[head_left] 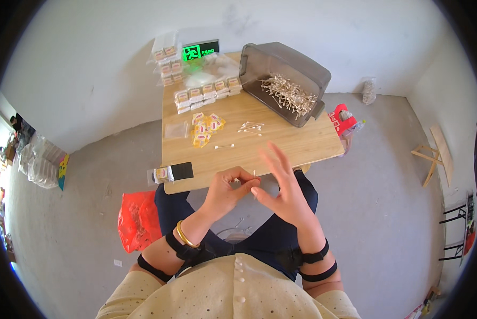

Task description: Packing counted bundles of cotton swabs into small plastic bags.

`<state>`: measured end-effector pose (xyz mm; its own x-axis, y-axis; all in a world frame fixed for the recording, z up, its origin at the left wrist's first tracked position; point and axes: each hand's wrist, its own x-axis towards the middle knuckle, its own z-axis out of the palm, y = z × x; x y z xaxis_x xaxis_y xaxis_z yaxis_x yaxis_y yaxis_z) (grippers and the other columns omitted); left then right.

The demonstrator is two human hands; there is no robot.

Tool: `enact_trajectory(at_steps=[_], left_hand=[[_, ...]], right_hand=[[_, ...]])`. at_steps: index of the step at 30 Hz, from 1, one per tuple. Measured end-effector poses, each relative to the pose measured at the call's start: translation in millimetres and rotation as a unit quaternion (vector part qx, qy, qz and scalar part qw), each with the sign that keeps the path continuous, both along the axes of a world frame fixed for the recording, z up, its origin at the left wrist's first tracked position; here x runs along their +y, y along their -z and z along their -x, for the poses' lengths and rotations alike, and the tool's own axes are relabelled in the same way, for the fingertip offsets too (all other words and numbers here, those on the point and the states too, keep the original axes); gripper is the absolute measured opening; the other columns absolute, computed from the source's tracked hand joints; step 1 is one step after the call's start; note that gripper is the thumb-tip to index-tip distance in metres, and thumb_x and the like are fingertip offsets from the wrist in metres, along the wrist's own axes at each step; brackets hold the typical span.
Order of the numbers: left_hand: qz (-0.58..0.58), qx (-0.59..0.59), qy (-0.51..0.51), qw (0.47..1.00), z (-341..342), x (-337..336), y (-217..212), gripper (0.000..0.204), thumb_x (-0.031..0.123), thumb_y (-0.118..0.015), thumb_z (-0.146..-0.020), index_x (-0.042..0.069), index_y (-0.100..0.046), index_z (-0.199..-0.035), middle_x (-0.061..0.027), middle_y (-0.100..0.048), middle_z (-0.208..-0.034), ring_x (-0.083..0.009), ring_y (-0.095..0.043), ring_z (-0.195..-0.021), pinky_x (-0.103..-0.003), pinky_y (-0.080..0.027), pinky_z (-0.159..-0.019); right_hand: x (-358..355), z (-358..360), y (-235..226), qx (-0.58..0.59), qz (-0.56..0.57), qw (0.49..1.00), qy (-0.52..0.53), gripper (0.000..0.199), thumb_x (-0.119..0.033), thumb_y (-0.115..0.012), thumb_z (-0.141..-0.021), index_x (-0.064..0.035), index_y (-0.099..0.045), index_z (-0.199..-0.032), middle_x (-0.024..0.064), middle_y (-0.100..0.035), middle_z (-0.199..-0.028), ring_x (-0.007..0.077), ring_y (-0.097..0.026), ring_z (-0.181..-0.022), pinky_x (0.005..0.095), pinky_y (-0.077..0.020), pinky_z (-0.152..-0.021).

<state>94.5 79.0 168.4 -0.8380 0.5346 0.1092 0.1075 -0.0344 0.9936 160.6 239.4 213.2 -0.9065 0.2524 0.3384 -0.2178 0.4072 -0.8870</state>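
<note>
Over the table's near edge, my left hand (227,192) is closed, thumb and fingers pinched on what looks like a cotton swab (255,173); only a white tip shows above the fingertips. Just to its right, my right hand (286,194) has its fingers spread and raised, its thumb close to the left fingertips. Several loose cotton swabs (250,127) lie on the wooden table (281,146) beyond my hands, and another swab (224,146) lies nearer. A tilted grey plastic bin (281,58) holds a heap of swabs (289,94).
Yellow-and-white cards (206,129) lie beside a clear bag (176,131). Packed boxes (209,92) stand in rows behind. At the near left corner sits a small pack (163,174) by a black pad (182,170). A red bag (137,220) is on the floor.
</note>
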Motion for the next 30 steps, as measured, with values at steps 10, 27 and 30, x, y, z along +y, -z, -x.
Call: enact_trajectory(at_steps=[10, 27, 30], left_hand=[[0.010, 0.020, -0.025, 0.999, -3, -10, 1, 0.009, 0.007, -0.076, -0.088, -0.001, -0.072, -0.091, -0.0027, -0.072, -0.084, -0.0076, -0.058, -0.077, -0.026, -0.049, -0.073], [-0.032, -0.057, -0.047, 0.997, 10, -42, -7, 0.011, 0.012, -0.075, -0.091, 0.002, -0.072, -0.087, -0.0037, -0.073, -0.085, -0.0101, -0.065, -0.087, -0.026, -0.047, -0.080], [0.015, 0.021, -0.038, 0.999, 14, -48, -10, 0.012, 0.012, -0.075, -0.091, 0.001, -0.073, -0.092, -0.0051, -0.077, -0.095, -0.0062, -0.061, -0.083, -0.026, -0.047, -0.077]], right_hand=[[3, 5, -3, 0.040, -0.083, 0.995, -0.035, 0.026, -0.006, -0.076, -0.079, -0.0027, -0.061, -0.101, 0.0151, -0.056, -0.113, 0.0320, -0.059, -0.104, 0.0353, -0.0497, -0.081], [-13, 19, 4, 0.054, -0.018, 0.995, -0.083, 0.025, -0.010, -0.078, -0.079, -0.0010, -0.058, -0.092, 0.0184, -0.060, -0.117, 0.0314, -0.060, -0.106, 0.0354, -0.0457, -0.095], [-34, 30, 0, 0.079, -0.059, 0.991, -0.094, 0.040, -0.012, -0.077, -0.080, -0.0017, -0.055, -0.111, 0.0212, -0.054, -0.130, 0.0346, -0.057, -0.115, 0.0381, -0.0465, -0.095]])
